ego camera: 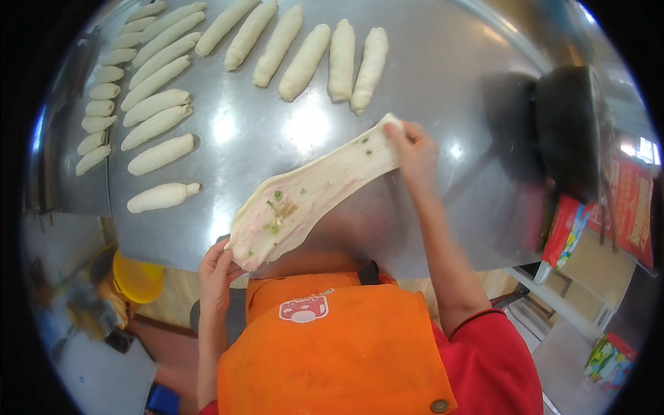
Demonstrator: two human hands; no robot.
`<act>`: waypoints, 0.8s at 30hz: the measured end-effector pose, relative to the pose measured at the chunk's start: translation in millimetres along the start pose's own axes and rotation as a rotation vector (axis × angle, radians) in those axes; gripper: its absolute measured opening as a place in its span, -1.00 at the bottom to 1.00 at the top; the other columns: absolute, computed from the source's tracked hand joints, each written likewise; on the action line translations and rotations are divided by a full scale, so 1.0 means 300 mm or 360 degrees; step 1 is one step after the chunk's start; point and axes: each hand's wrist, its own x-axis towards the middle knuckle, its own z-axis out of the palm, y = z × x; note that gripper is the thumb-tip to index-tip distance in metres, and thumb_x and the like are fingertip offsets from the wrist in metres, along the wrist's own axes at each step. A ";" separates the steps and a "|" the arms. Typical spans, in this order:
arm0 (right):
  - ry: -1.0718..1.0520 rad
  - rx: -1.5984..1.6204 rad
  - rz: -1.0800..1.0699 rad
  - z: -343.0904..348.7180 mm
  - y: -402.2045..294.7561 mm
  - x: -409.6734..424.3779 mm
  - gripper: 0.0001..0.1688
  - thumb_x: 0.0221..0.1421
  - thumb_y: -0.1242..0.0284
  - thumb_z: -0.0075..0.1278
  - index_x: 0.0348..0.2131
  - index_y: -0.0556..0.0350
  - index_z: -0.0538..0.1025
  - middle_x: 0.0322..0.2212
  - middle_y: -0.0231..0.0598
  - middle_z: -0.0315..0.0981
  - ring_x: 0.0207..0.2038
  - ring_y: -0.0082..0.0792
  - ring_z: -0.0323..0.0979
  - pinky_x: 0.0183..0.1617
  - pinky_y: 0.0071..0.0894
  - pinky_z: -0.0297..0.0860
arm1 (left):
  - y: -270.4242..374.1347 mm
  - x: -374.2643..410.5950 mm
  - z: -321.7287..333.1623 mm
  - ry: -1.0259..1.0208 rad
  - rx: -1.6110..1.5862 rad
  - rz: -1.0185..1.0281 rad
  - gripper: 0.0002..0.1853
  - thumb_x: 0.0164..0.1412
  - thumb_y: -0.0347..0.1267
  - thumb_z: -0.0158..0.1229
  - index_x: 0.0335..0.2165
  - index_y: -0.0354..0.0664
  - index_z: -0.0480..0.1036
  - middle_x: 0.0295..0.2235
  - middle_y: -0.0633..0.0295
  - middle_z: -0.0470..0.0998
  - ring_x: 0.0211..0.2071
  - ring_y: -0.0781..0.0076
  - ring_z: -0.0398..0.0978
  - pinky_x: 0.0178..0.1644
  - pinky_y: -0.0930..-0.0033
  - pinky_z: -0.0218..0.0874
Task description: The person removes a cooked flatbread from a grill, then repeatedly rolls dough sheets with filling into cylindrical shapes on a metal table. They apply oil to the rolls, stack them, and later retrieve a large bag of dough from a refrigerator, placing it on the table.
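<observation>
A long sheet of dough (321, 189) stretches slantwise between my two hands. Chopped green onion, a small brown patch of seasoning and a pinkish smear lie on its upper face, mostly towards the left end. My left hand (220, 264) pinches the lower left end at the front edge of the steel table (441, 228). At the narrower upper right end, my right hand (412, 148) grips the dough between thumb and fingers. The sheet appears at least partly raised from the tabletop. Beyond it lie several rolled dough pieces, the nearest roll (369, 70) just above my right hand.
More dough rolls (161, 153) line the table's left side, with smaller ones (101, 108) at the far left edge. A dark pot (568, 129) stands at the right. Below the table are a yellow bucket (137, 277) on the left and a colourful package (565, 231) on the right.
</observation>
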 end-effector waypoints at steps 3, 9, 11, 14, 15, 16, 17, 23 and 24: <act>0.0349 -0.0286 -0.0277 -0.038 0.066 0.107 -0.75 -0.01 0.37 0.08 -0.38 0.21 0.55 -0.49 -0.14 0.43 -0.46 -0.26 0.39 -0.35 -0.37 0.30 | 0.005 0.001 0.009 0.0012 0.0014 0.0010 -0.69 0.25 -0.38 -0.07 -0.06 -0.26 0.33 -0.27 0.14 0.53 -0.36 0.42 0.55 -0.30 0.42 0.43; 0.0054 -0.1470 -0.0702 0.138 0.022 -0.079 -0.07 -0.08 0.20 0.12 0.14 0.35 0.10 0.17 0.10 -0.06 0.23 0.06 -0.12 0.24 0.01 -0.10 | -0.001 -0.006 0.003 0.0013 0.0009 0.0028 -0.68 0.25 -0.37 -0.06 -0.06 -0.28 0.32 -0.26 0.14 0.52 -0.34 0.41 0.54 -0.27 0.42 0.42; -0.0238 -0.1258 -0.0613 0.174 -0.023 -0.173 0.02 -0.06 0.17 0.10 0.16 0.44 -0.02 0.21 0.21 -0.23 0.29 0.06 -0.32 0.31 0.00 -0.30 | 0.004 -0.011 0.002 -0.0012 0.0022 0.0038 -0.67 0.23 -0.38 -0.04 -0.05 -0.28 0.33 -0.25 0.16 0.52 -0.32 0.40 0.54 -0.24 0.41 0.41; -0.0615 -0.1040 -0.0877 0.191 -0.045 -0.307 -0.03 -0.04 0.18 0.07 0.16 0.40 0.01 0.20 0.19 -0.17 0.28 0.06 -0.25 0.30 0.02 -0.26 | 0.017 -0.005 0.009 -0.0111 0.0049 0.0063 -0.66 0.24 -0.37 -0.06 -0.04 -0.29 0.32 -0.24 0.17 0.51 -0.31 0.42 0.53 -0.24 0.42 0.40; -0.0562 -0.1083 -0.0847 0.196 -0.055 -0.311 -0.05 -0.03 0.19 0.06 0.16 0.39 0.01 0.19 0.19 -0.16 0.27 0.07 -0.24 0.29 0.02 -0.25 | 0.022 -0.012 0.004 -0.0124 0.0046 0.0078 -0.65 0.24 -0.37 -0.06 -0.04 -0.29 0.31 -0.23 0.16 0.50 -0.31 0.43 0.52 -0.23 0.42 0.39; -0.0512 -0.1131 -0.0814 0.190 -0.062 -0.300 -0.06 -0.02 0.20 0.05 0.16 0.38 0.01 0.19 0.20 -0.16 0.27 0.07 -0.23 0.29 0.03 -0.23 | 0.021 -0.016 0.003 -0.0140 0.0039 0.0088 -0.65 0.24 -0.37 -0.06 -0.03 -0.29 0.31 -0.22 0.16 0.50 -0.30 0.43 0.52 -0.22 0.42 0.39; -0.0463 -0.1179 -0.0780 0.185 -0.062 -0.282 -0.08 -0.01 0.21 0.04 0.16 0.37 0.02 0.19 0.20 -0.15 0.27 0.07 -0.22 0.28 0.04 -0.22 | 0.020 -0.019 0.000 -0.0154 0.0032 0.0096 -0.65 0.24 -0.36 -0.06 -0.03 -0.30 0.31 -0.22 0.16 0.50 -0.30 0.44 0.51 -0.21 0.42 0.38; -0.0311 -0.1203 -0.0770 0.248 -0.068 -0.317 -0.17 0.01 0.31 0.00 0.15 0.35 0.06 0.19 0.15 -0.12 0.25 0.06 -0.17 0.27 0.04 -0.16 | 0.027 -0.016 -0.018 -0.0322 0.0042 0.0165 -0.64 0.26 -0.33 -0.08 -0.01 -0.27 0.30 -0.20 0.16 0.48 -0.26 0.46 0.49 -0.19 0.43 0.34; -0.0364 -0.1195 -0.0762 0.268 -0.082 -0.365 -0.19 0.02 0.32 -0.01 0.15 0.35 0.06 0.19 0.14 -0.12 0.25 0.05 -0.17 0.27 0.04 -0.16 | 0.029 -0.017 -0.027 -0.0335 0.0058 0.0168 -0.64 0.27 -0.33 -0.08 -0.01 -0.27 0.30 -0.20 0.16 0.48 -0.26 0.47 0.48 -0.19 0.43 0.34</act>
